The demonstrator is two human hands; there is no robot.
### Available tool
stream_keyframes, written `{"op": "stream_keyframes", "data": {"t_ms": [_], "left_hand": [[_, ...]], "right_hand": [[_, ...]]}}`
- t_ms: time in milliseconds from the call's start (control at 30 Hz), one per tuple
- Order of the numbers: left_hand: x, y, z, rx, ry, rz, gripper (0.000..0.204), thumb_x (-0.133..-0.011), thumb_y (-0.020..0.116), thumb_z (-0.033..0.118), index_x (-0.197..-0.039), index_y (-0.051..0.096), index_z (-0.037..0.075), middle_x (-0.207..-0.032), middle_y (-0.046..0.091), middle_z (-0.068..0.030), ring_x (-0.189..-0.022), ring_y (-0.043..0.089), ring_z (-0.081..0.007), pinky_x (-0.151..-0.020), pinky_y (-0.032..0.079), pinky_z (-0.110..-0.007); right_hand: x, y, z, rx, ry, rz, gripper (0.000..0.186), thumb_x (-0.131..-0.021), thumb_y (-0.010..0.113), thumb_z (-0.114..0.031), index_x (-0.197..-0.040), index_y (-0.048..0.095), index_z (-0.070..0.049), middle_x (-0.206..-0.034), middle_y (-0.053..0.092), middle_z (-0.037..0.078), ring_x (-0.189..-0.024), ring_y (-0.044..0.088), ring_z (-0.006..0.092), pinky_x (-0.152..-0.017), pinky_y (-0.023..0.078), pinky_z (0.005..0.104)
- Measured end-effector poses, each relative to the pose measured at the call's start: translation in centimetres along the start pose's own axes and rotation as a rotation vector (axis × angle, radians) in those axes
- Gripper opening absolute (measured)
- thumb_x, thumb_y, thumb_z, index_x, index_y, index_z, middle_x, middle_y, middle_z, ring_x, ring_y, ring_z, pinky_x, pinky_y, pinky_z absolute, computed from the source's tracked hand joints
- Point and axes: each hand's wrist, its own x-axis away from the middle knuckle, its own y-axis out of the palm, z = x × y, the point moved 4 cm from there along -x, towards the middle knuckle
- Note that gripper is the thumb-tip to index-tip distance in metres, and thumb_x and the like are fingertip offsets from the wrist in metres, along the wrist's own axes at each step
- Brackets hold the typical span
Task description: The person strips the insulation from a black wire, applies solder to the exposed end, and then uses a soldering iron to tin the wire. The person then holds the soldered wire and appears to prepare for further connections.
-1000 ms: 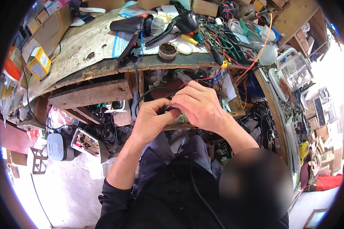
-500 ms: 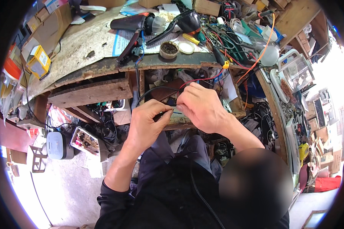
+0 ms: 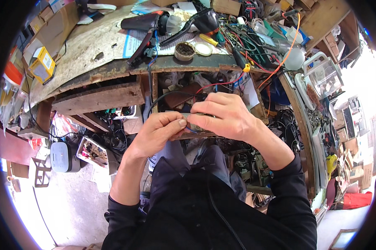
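Note:
My left hand (image 3: 161,130) is closed in a pinch, with a short blue wire (image 3: 191,131) showing beside its fingertips. My right hand (image 3: 225,114) meets it, thumb and fingers bent together at the left fingertips; what they grip is hidden. A black cable (image 3: 165,95) arcs down from the bench and passes behind the hands. On the bench beyond lie an opened hair dryer body (image 3: 144,23) with a hanging handle part (image 3: 143,49) and blue wires, and a black dryer shell (image 3: 204,23). A small round tin (image 3: 184,51) of dark stuff stands near the bench edge.
Below the bench top (image 3: 83,62), an open drawer space (image 3: 183,79) is full of clutter. A yellow-handled screwdriver (image 3: 208,40), pliers and tangled leads (image 3: 233,37) crowd the right. A red lead (image 3: 215,84) crosses behind my hands. A white box (image 3: 88,152) stands on the floor.
My right hand has come lower and turned, its fingers now reaching over to my left fingertips. The left hand has tipped so its thumb shows on top. The bench things stay put.

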Motion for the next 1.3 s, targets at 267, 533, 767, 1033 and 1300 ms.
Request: {"op": "stream_keyframes", "data": {"t_ms": [267,533,767,1033,1300], "left_hand": [[0.5,0.3,-0.5,0.179,-0.272,-0.205,0.027,-0.104,0.058,0.024,-0.093,0.068,0.001,-0.078,0.058,0.0034,-0.064,0.045,-0.0026,-0.055,0.034,-0.019],[0.9,1.1,1.7,-0.633,0.191,-0.048,0.013,-0.094,0.067,0.010,-0.096,0.064,-0.002,-0.080,0.061,-0.0073,-0.067,0.057,-0.0165,-0.060,0.044,-0.031],[1.5,1.6,2.2,-0.814,0.373,0.075,0.012,-0.090,0.068,0.006,-0.097,0.064,-0.003,-0.081,0.062,-0.0110,-0.070,0.059,-0.0195,-0.063,0.046,-0.032],[1.4,-0.1,1.4,-0.287,0.019,-0.011,0.020,-0.101,0.061,0.015,-0.095,0.067,-0.003,-0.080,0.062,0.0018,-0.074,0.050,-0.0042,-0.064,0.043,-0.023],[1.6,-0.2,1.1,-0.372,0.023,-0.003,0.013,-0.096,0.065,0.010,-0.094,0.065,-0.003,-0.079,0.061,-0.0033,-0.072,0.056,-0.0101,-0.062,0.044,-0.028]], "right_hand": [[-0.1,-0.5,-2.4,0.178,-0.256,-0.025,0.020,-0.073,0.075,-0.011,-0.092,0.070,-0.005,-0.093,0.063,0.004,-0.070,0.055,0.0142,-0.053,0.043,0.0266],[2.7,3.2,-0.3,-0.742,0.659,-0.155,0.008,-0.082,0.068,-0.006,-0.080,0.061,-0.003,-0.072,0.055,0.001,-0.063,0.051,0.0156,-0.054,0.038,0.0295],[4.5,4.3,0.2,-1.207,1.294,-0.109,0.028,-0.096,0.062,-0.019,-0.074,0.063,-0.001,-0.065,0.056,-0.001,-0.061,0.049,0.0063,-0.051,0.035,0.0261],[1.0,1.0,-1.3,-0.131,0.106,0.092,0.024,-0.073,0.076,-0.008,-0.096,0.069,-0.004,-0.091,0.065,0.006,-0.071,0.062,0.0228,-0.059,0.053,0.0330],[0.7,2.2,-1.6,-0.227,0.309,-0.189,0.020,-0.077,0.075,-0.010,-0.093,0.067,-0.002,-0.087,0.063,0.008,-0.070,0.061,0.0217,-0.064,0.052,0.0345]]}}
